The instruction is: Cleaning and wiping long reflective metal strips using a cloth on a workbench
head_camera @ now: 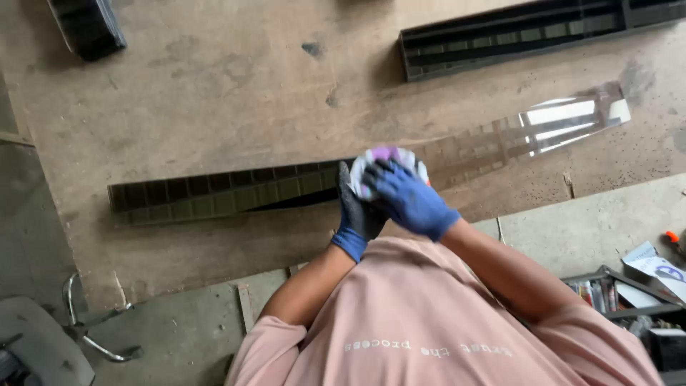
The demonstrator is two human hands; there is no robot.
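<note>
A long narrow glass strip (214,191) lies slantwise on a brown plywood board (214,93); it reflects a dark grid on the left and bright light at its right end. Both my hands, in blue and dark gloves, meet over the middle of the strip. My left hand (355,214) and my right hand (409,200) are both closed around a crumpled white and purple bundle (388,156), held at the strip's near edge. I cannot tell whether it is a cloth or a pad. My pink shirt fills the lower frame.
A second long dark strip (536,32) lies at the board's far right and a dark object (86,25) at the far left. A bent metal tube frame (89,325) stands on the concrete at the lower left. A shelf with papers and small items (629,289) is at the lower right.
</note>
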